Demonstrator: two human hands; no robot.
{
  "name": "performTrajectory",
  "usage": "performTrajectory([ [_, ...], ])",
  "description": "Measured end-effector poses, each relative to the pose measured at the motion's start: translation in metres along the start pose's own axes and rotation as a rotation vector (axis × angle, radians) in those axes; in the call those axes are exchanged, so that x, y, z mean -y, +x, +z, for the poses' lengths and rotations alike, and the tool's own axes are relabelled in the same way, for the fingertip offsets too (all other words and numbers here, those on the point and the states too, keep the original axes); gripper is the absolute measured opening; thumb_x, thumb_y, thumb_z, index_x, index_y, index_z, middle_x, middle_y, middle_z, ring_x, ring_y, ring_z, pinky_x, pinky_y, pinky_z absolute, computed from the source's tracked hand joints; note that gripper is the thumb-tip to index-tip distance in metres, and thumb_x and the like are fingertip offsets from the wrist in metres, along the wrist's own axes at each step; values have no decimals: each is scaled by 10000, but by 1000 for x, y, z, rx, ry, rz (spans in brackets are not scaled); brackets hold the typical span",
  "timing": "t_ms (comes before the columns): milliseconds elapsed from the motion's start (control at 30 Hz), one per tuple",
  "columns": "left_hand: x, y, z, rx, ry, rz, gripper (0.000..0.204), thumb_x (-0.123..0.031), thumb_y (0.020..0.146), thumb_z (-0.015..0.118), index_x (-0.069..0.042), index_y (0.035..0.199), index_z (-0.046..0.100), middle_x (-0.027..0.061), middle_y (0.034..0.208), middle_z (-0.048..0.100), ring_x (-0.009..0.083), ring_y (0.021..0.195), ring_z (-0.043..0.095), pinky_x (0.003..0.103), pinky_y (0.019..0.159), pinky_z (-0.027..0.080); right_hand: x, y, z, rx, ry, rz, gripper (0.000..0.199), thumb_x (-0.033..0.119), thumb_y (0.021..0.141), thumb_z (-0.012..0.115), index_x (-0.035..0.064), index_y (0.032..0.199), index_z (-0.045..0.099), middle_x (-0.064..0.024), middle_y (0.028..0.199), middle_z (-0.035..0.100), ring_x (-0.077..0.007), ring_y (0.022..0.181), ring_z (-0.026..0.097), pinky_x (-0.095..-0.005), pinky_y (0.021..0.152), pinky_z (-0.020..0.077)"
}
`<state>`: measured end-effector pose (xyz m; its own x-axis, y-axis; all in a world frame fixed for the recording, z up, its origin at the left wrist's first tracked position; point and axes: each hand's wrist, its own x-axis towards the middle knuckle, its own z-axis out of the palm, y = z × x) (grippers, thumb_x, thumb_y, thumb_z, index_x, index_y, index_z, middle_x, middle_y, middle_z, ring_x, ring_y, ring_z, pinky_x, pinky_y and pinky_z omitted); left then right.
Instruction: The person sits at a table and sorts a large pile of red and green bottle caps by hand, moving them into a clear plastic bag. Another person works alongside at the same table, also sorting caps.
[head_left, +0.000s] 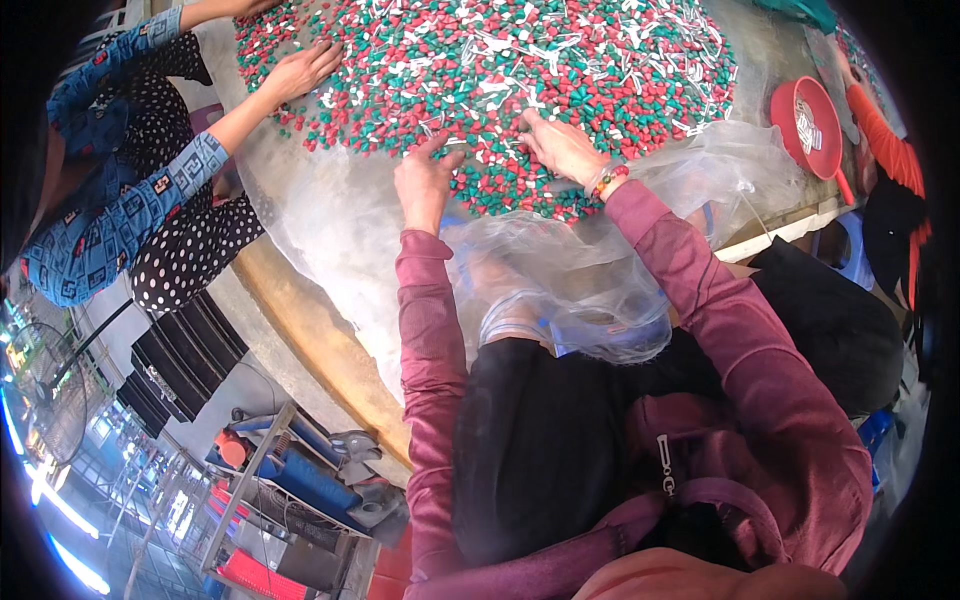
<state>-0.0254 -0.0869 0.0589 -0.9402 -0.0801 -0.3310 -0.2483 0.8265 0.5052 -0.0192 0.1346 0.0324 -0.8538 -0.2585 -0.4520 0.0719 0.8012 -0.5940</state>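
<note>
Grip parted on your L hand (pixel 425 185); can't tell if your R hand (pixel 570 155) is pinching anything.
Red/green/white pcs (pixel 500 85) lie spread across upper ctr of frame, prob. thin so you can get at each; both hands at the pile's lower edge. Sheer mesh (pixel 590 255) hangs below them, mid-frame, prob. to catch strays. Red pan (pixel 828 150), upper right, holds white bits apart.

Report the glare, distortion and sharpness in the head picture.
In the head view, strip lights at lower left glare white and look bowed; in the head view, the corners fall to black around the round fisheye image; in the head view, the red, green and white pieces stay distinct, while the left hand looks slightly soft at the fingertips.
</note>
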Motion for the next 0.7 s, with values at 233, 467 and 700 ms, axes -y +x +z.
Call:
performTrajectory([
  [233,-13,-16,50,178,373,132,282,-384,759,700,-112,830,702,132,723,664,312,743,659,428,669,507,10,6,16,58,-343,-122,324,74,868,387,-70,1158,399,-248,825,638,-346,812,658,-443,645,519],
  [467,0,-5,74,239,61,368,236,-360,745,714,-126,779,715,98,663,654,270,651,646,388,635,500,-19,18,-15,255,1151,112,192,240,939,508,58,888,542,-6,627,458,-53,565,440,-199,378,293],
  [700,23,14,48,-24,82,463,163,-275,780,678,-170,901,711,60,767,669,241,677,649,364,612,509,-46,-35,-58,460,1897,-287,236,233,951,508,48,828,428,-26,714,385,-69,534,358,-149,346,302],
])
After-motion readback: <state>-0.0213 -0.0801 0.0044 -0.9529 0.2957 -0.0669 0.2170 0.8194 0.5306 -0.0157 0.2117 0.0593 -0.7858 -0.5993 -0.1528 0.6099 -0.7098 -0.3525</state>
